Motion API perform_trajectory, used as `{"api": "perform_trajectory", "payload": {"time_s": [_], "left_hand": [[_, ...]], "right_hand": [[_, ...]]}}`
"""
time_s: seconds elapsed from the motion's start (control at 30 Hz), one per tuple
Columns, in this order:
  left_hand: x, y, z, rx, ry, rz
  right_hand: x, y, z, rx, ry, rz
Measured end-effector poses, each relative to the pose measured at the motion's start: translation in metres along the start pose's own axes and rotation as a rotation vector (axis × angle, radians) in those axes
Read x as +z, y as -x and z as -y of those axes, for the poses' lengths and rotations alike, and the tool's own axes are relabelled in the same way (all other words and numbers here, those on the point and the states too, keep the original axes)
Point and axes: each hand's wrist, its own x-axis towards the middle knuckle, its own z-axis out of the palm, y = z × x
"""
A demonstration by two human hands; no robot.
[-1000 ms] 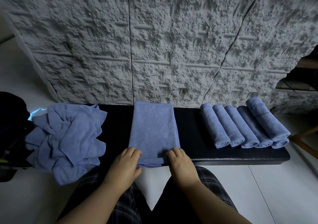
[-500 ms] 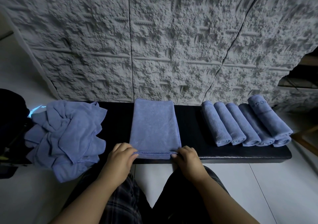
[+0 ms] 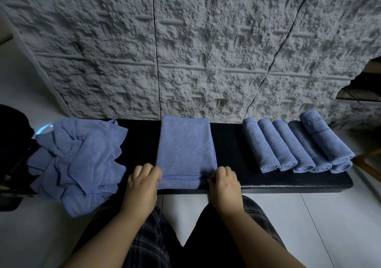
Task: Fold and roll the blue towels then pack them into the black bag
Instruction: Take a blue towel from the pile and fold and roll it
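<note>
A folded blue towel [image 3: 185, 148] lies flat in the middle of the black bench [image 3: 278, 182]. Its near hem is turned up into a first narrow roll. My left hand [image 3: 142, 182] pinches the roll's left end and my right hand [image 3: 223, 180] pinches its right end. Several rolled blue towels [image 3: 296, 146] lie side by side on the bench's right part, one resting on top of the rightmost. A heap of loose blue towels [image 3: 78, 160] hangs over the bench's left end. The black bag [image 3: 12, 144] shows only partly at the far left edge.
A rough grey textured wall [image 3: 185, 51] rises directly behind the bench. Pale floor tiles [image 3: 340, 226] lie in front, with my knees in plaid fabric [image 3: 150, 236] between. A wooden piece [image 3: 369, 160] shows at the right edge.
Both hands drew the towel's near edge back onto the bench and turned it over into a small roll; they shifted from the front of the hem to its two ends.
</note>
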Motion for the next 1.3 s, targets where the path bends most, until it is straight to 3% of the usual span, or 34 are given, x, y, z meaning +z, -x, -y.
{"api": "perform_trajectory", "payload": {"time_s": [0.17, 0.47, 0.8, 0.97, 1.13, 1.3], "left_hand": [[0.001, 0.001, 0.001, 0.094, -0.010, 0.030], [0.007, 0.005, 0.003, 0.067, 0.031, 0.085], [0.010, -0.002, 0.010, -0.065, 0.189, 0.066], [0.007, -0.004, 0.006, -0.164, 0.287, 0.134], [0.003, -0.001, 0.000, -0.198, 0.232, 0.245], [-0.001, -0.002, -0.011, -0.194, 0.156, 0.142]], "right_hand": [[0.001, 0.001, -0.007, -0.279, 0.045, -0.029], [0.008, 0.004, -0.010, -0.338, 0.085, 0.012], [0.004, 0.002, -0.008, -0.241, 0.085, -0.008], [0.000, 0.000, -0.011, -0.227, 0.017, 0.027], [-0.003, 0.000, -0.017, -0.177, -0.037, 0.074], [-0.001, 0.001, -0.008, -0.097, -0.037, 0.066]]}}
